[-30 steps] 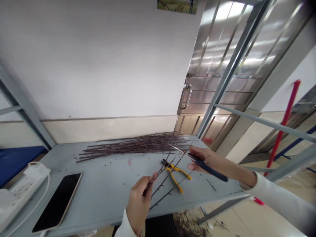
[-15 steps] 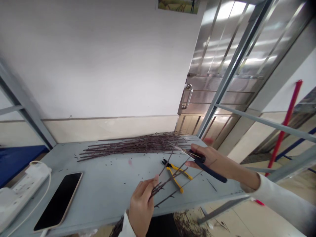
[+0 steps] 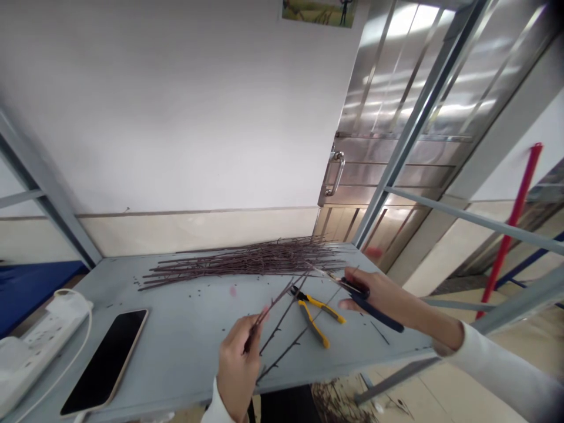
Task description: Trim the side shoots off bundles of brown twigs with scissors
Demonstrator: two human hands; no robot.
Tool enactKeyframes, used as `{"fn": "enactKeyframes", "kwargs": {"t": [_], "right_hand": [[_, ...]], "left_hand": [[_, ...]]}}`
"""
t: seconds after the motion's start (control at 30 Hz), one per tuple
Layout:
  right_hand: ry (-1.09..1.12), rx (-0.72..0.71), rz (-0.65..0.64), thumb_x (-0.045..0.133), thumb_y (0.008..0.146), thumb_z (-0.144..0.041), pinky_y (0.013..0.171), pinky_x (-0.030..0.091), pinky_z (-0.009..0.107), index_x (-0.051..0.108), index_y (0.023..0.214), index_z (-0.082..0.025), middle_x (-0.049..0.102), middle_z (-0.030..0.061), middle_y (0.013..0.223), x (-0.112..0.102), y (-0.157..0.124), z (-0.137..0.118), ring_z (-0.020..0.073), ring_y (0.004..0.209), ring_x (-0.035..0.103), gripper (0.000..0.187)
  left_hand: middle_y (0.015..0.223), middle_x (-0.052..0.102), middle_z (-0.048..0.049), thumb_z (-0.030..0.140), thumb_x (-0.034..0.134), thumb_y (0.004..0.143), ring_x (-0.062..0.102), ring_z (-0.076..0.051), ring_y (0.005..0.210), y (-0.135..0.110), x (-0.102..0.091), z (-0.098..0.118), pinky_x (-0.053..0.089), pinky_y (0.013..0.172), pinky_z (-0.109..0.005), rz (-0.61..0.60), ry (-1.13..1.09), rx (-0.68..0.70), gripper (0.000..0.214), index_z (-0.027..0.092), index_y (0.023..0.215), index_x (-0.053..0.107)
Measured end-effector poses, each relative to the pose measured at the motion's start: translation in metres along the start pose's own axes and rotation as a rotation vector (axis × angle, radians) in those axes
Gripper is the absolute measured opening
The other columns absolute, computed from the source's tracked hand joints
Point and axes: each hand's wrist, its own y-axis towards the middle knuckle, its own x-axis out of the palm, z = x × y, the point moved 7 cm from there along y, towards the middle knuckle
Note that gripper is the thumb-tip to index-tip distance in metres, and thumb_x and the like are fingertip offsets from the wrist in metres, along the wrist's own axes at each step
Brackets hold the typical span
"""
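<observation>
Left hand [image 3: 238, 359] closed on a few thin twigs [image 3: 274, 304], lower centre | right hand [image 3: 384, 296] gripping dark-handled tool [image 3: 376, 313], right of centre, metal tip pointing upper left | yellow pliers [image 3: 301, 296] lying between hands | twig pile [image 3: 259, 258] mid-frame, back of table [image 3: 189, 329] | phone [image 3: 106, 361] lower left

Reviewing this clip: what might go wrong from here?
The right hand holds a cutting tool with its blade exposed; a slip might nick the left hand. The held twigs cross the pliers in this view, so they might snag. The phone lies near the table's front edge and might get knocked off.
</observation>
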Motion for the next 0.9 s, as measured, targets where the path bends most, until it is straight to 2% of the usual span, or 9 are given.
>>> {"fn": "enactKeyframes", "kwargs": {"t": [0.1,0.23,0.37,0.47,0.57,0.63,0.73,0.83,0.9], "right_hand": [[0.042,-0.001,-0.055,0.062,0.068,-0.049,0.047,0.034,0.025,0.041,0.071,-0.024,0.05,-0.0037,0.057,0.014,-0.009,0.012,0.0139,0.051,0.045,0.033],[0.039,0.067,-0.017,0.057,0.072,-0.04,0.055,0.041,0.026,0.042,0.081,-0.024,0.059,-0.0006,0.069,0.032,-0.023,0.041,0.0163,0.058,0.054,0.024],[-0.173,0.303,0.063,0.058,0.068,-0.043,0.062,0.044,0.028,0.041,0.074,-0.024,0.062,0.0036,0.071,0.057,-0.032,0.109,0.0205,0.066,0.06,0.027],[-0.31,0.496,0.057,0.06,0.066,-0.04,0.071,0.045,0.031,0.045,0.073,-0.022,0.067,0.0088,0.077,0.082,-0.04,0.164,0.0251,0.078,0.064,0.025],[-0.343,0.578,0.057,0.06,0.064,-0.032,0.069,0.045,0.032,0.05,0.073,-0.02,0.067,0.0104,0.075,0.101,-0.043,0.194,0.0276,0.077,0.066,0.018],[-0.35,0.593,0.058,0.06,0.065,-0.032,0.068,0.046,0.031,0.053,0.074,-0.019,0.067,0.0098,0.075,0.108,-0.042,0.199,0.0269,0.076,0.066,0.017],[-0.37,0.582,0.089,0.059,0.068,-0.034,0.071,0.046,0.034,0.056,0.081,-0.017,0.066,0.0121,0.081,0.111,-0.037,0.193,0.0284,0.08,0.064,0.022],[-0.392,0.508,0.14,0.053,0.075,-0.034,0.078,0.044,0.041,0.057,0.094,-0.013,0.062,0.0173,0.097,0.114,-0.029,0.168,0.0317,0.091,0.059,0.029],[-0.356,0.38,0.135,0.049,0.08,-0.038,0.084,0.043,0.041,0.056,0.1,-0.017,0.06,0.015,0.104,0.122,-0.022,0.14,0.0291,0.097,0.057,0.031]], "left_hand": [[0.089,0.073,-0.0072,0.032,0.049,0.087,0.067,-0.018,0.084,0.004,-0.005,-0.012,0.05,0.076,-0.024,-0.003,-0.053,-0.141,0.024,0.019,0.095,0.068],[0.089,0.073,-0.0083,0.039,0.052,0.084,0.064,-0.018,0.074,0.007,-0.012,-0.024,0.049,0.07,-0.026,0.009,-0.13,-0.26,0.028,0.018,0.093,0.067],[0.07,0.071,-0.0049,0.041,0.057,0.08,0.057,-0.015,0.059,0.009,-0.013,-0.026,0.045,0.057,-0.024,-0.006,-0.24,-0.31,0.03,0.016,0.092,0.067],[0.064,0.068,-0.0034,0.041,0.062,0.076,0.052,-0.013,0.054,0.01,-0.015,-0.022,0.043,0.053,-0.022,0.02,-0.337,-0.322,0.028,0.016,0.087,0.068],[0.063,0.067,-0.003,0.041,0.065,0.073,0.05,-0.011,0.052,0.01,-0.015,-0.02,0.041,0.052,-0.021,0.036,-0.4,-0.35,0.028,0.015,0.085,0.068],[0.057,0.064,-0.0018,0.042,0.066,0.071,0.052,-0.012,0.054,0.01,-0.014,-0.019,0.041,0.051,-0.021,0.035,-0.437,-0.363,0.03,0.015,0.083,0.068],[0.055,0.063,-0.0019,0.043,0.068,0.069,0.052,-0.013,0.053,0.01,-0.013,-0.019,0.039,0.05,-0.022,0.033,-0.466,-0.372,0.032,0.014,0.082,0.068],[0.06,0.067,-0.004,0.043,0.067,0.07,0.044,-0.01,0.046,0.009,-0.013,-0.02,0.037,0.047,-0.023,0.027,-0.465,-0.384,0.033,0.013,0.084,0.068],[0.062,0.068,-0.0047,0.043,0.067,0.071,0.041,-0.009,0.046,0.009,-0.012,-0.02,0.036,0.046,-0.023,0.009,-0.479,-0.396,0.033,0.013,0.085,0.068]]}}
